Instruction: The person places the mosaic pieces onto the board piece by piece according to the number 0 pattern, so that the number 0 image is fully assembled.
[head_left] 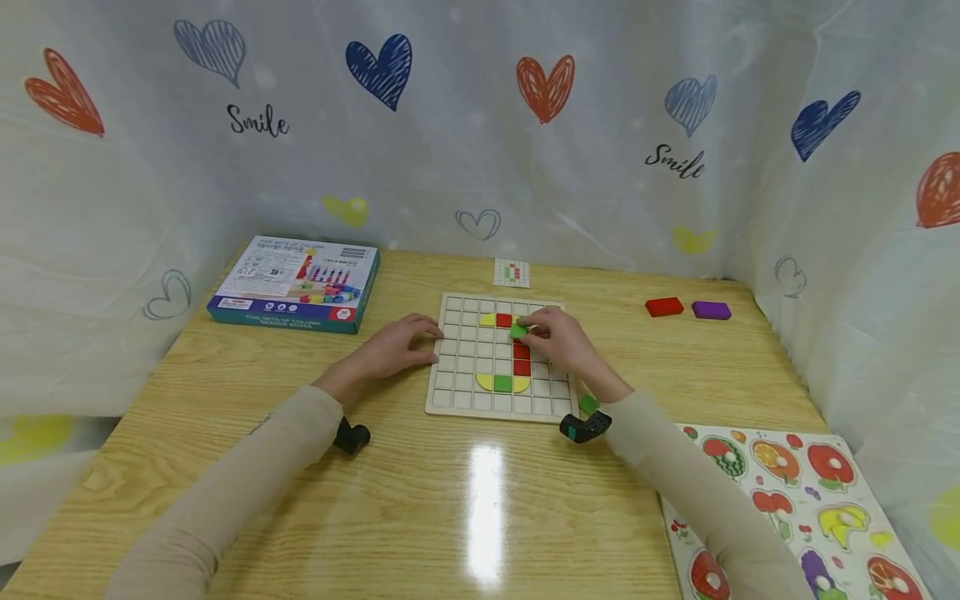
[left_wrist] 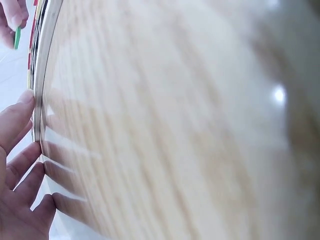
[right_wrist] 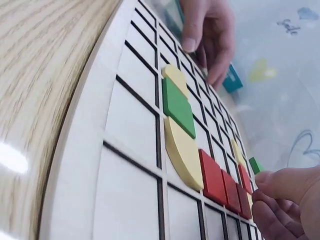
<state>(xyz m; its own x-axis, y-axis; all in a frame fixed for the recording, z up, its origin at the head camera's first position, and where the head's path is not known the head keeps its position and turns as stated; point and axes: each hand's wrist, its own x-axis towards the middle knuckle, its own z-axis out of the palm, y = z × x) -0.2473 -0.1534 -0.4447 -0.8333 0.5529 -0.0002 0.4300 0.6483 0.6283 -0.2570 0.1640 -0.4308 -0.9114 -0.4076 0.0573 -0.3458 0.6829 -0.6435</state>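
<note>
A wooden grid board (head_left: pixel 459 400) lies flat on the table. My left hand (head_left: pixel 403 346) rests its fingertips against the board's left edge, fingers spread and slightly bent. Above the upper part of the board, my right hand (head_left: pixel 561 340) pinches a green square tile (head_left: pixel 519 332) between thumb and fingers. On the grid sit yellow rounded tiles (right_wrist: pixel 182 152), another green square tile (right_wrist: pixel 177 107) and red square tiles (right_wrist: pixel 212 176), forming a curved line. The fingers of my right hand hide some upper cells in the head view.
Beside the board's lower right corner lies a loose green piece (head_left: pixel 588 404). A pattern card (head_left: pixel 512 272) lies behind the board. A boxed bead set (head_left: pixel 296 283) stands left. Red (head_left: pixel 664 307) and purple (head_left: pixel 711 310) blocks lie at right, a fruit puzzle board (head_left: pixel 795 517) near front right.
</note>
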